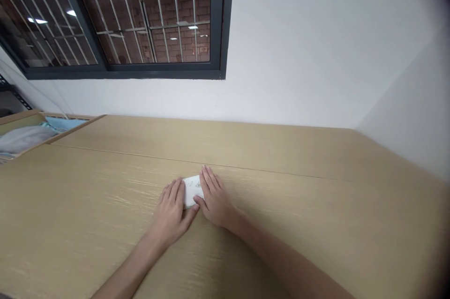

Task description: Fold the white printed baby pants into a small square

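Observation:
A small white folded packet (pixel 192 191) with faint printed marks lies on the wooden surface (pixel 105 205), between my two hands. At its left edge is my left hand (pixel 172 207), fingers close together and pointing away, thumb along the near edge. My right hand (pixel 216 200) covers the right end, its fingers long over that side and its thumb at the near right corner. The two thumb tips almost meet in front of it. Both hands grip the packet from its sides; its ends are partly hidden under the fingers.
A thin seam (pixel 147 154) crosses the wooden surface beyond my hands. At the far left, an open wooden compartment (pixel 70 136) holds a whitish plastic bag (pixel 26 138) and light-blue material. Behind stands a white wall (pixel 298 55) with a dark-framed barred window (pixel 161 74).

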Tool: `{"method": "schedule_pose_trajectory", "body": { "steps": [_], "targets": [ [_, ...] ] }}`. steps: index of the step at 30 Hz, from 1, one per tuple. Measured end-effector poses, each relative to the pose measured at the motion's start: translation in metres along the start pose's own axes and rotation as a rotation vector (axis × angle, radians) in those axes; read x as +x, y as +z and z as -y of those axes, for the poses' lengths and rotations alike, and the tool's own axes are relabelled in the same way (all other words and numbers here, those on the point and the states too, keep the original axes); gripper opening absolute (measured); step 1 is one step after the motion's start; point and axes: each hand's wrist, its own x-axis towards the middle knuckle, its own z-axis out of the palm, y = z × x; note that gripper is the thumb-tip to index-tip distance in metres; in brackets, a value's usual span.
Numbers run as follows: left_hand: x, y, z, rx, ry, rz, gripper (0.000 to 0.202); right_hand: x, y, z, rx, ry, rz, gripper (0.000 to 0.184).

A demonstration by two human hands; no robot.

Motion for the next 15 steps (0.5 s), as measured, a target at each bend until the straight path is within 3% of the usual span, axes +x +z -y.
{"method": "schedule_pose_trajectory", "body": {
  "steps": [4,9,15],
  "targets": [
    [0.005,-0.015,0.003,-0.089,0.004,0.045,0.059,-0.001,-0.006,0.003,0.054,-0.086,0.021,0.07],
    [0.005,-0.011,0.014,-0.143,-0.034,0.146,0.069,0.003,-0.011,0.002,0.145,-0.018,0.08,0.081],
    [0.009,-0.008,0.027,-0.232,0.006,0.042,0.049,0.007,-0.012,-0.016,0.264,0.073,0.097,0.07]
  ]
}}
